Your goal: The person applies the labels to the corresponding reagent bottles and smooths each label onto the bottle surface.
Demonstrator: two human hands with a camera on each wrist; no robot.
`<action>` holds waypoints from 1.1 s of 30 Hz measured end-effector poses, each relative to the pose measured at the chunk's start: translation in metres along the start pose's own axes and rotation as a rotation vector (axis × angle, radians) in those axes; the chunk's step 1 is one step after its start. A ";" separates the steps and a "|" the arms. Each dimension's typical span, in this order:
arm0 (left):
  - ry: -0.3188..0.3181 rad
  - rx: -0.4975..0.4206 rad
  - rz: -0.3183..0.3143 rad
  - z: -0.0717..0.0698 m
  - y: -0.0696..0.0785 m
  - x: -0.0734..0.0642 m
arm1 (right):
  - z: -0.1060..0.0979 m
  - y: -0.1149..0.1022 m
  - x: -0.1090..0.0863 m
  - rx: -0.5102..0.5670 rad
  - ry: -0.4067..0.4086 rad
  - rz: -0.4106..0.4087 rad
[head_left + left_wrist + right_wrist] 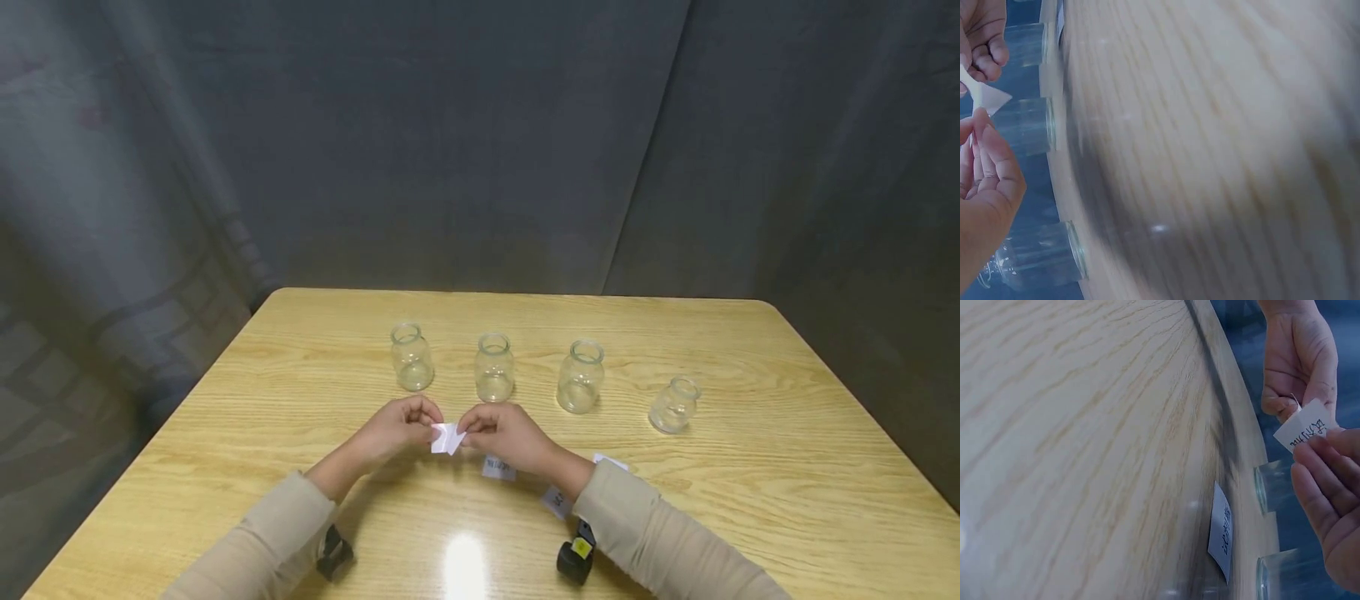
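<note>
A small white paper label (447, 438) is held up between both hands above the table. My left hand (401, 429) pinches its left side with thumb and fingertips. At its right side, my right hand (506, 435) pinches it too. The paper has a crease or overlapping flap at the middle. Dark handwriting shows on the label (1305, 428) in the right wrist view. Just beyond the hands stand two open glass jars, the left jar (412, 358) and the middle jar (494, 369).
Farther right are another glass jar (581, 379) and a smaller, shorter one (673, 407). Written paper labels lie on the wooden table (225, 433): one label (498, 468) by my right hand, another label (557, 502) and a third (611, 461) partly behind the right forearm.
</note>
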State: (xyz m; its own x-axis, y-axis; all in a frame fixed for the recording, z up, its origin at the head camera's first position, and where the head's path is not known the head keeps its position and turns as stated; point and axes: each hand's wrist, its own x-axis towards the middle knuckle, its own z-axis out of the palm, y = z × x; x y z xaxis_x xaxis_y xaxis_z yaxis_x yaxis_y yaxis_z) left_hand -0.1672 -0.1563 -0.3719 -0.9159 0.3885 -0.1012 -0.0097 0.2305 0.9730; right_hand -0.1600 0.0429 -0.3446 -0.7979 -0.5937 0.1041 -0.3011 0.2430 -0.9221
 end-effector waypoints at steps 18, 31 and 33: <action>-0.004 0.078 -0.038 -0.008 -0.007 -0.006 | -0.004 0.030 0.007 -0.079 0.060 -0.006; 0.019 0.125 -0.074 -0.010 -0.011 -0.010 | -0.002 0.026 0.013 -0.078 0.087 0.031; 0.032 0.141 -0.069 -0.011 -0.011 -0.011 | -0.002 0.026 0.013 -0.075 0.088 0.037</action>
State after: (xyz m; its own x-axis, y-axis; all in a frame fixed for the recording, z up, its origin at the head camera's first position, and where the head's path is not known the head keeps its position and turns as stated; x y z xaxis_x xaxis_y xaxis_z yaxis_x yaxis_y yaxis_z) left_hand -0.1613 -0.1725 -0.3789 -0.9272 0.3396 -0.1580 -0.0185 0.3798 0.9249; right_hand -0.1791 0.0423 -0.3662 -0.8507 -0.5149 0.1060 -0.3067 0.3223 -0.8956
